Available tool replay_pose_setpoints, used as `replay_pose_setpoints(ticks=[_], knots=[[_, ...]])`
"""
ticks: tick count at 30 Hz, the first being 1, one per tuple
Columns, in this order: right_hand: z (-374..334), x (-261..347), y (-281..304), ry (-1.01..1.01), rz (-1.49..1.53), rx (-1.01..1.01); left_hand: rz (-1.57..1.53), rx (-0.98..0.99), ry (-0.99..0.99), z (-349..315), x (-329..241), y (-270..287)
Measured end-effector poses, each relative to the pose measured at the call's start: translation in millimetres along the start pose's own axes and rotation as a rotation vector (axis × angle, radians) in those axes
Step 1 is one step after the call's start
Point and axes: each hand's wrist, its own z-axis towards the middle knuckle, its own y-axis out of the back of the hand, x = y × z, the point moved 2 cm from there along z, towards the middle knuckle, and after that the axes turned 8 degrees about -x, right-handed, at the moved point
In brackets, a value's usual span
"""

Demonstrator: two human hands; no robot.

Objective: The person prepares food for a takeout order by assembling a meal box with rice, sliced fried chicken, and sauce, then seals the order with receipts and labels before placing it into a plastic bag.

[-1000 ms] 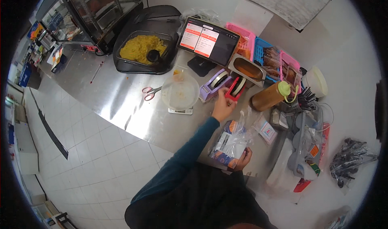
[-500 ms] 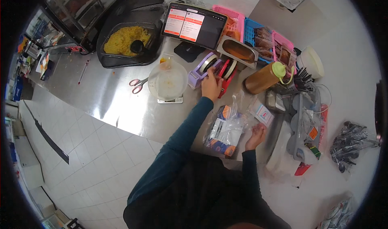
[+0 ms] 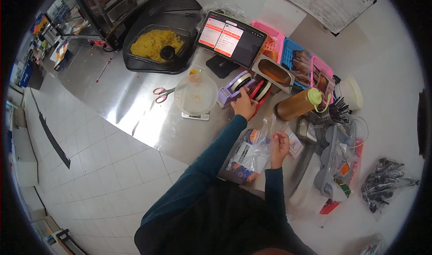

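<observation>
My left hand (image 3: 244,105) reaches to the tape dispensers, its fingers bent at the front of the purple dispenser (image 3: 226,94) and the red dispenser (image 3: 261,103). Whatever its fingertips pinch is too small to make out. Closer to me, my right hand (image 3: 280,148) has curled fingers at the edge of a clear plastic bag (image 3: 260,148) and appears to grip it. That bag lies over a blue, orange and white box (image 3: 243,170). Beside the right hand rests a small white printed packet (image 3: 294,143).
Left of the dispensers, a round translucent lid (image 3: 195,94) covers a small scale (image 3: 196,116), with scissors (image 3: 163,94) alongside. Behind are a tablet (image 3: 231,37), a metal sauce pan (image 3: 274,71) and a yellow food tray (image 3: 155,44). A brown squeeze bottle (image 3: 294,105) leans at right.
My right hand has moved up and left to the bag's edge, away from beneath the white packet. My left hand stays at the dispensers. The whole view has shifted slightly.
</observation>
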Motion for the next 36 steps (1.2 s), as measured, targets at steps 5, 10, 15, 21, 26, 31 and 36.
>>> replay_pose_setpoints(ticks=[5, 10, 15, 21, 26, 31, 36], knots=[[-18.2, 2.9, 21.0, 0.104, -0.210, -0.080, -0.134, 0.015, 0.058, -6.4, -1.2, 18.0], [-41.4, -12.2, 55.8, 0.076, -0.224, -0.204, -0.089, -0.034, 0.183, -1.9, -7.8, 13.1], [-62.1, -13.5, 74.6, 0.009, -0.227, -0.216, -0.375, -0.040, 0.122, -14.1, 13.3, 12.5], [-73.6, -22.6, 81.6, -0.179, -0.353, -0.158, 0.011, -0.199, -0.234, -48.5, 33.8, 19.0], [-74.4, -15.8, 61.3, 0.046, -0.668, 0.129, -0.254, -0.130, -0.323, -31.3, 46.5, 19.7], [-69.2, -8.9, 39.4, 0.125, -0.790, 0.271, -0.266, -0.088, -0.534, -18.3, -0.1, 56.1], [-71.7, -7.7, 22.7, 0.234, -0.894, 0.240, -0.530, 0.346, -0.014, 18.4, -14.8, 75.9]])
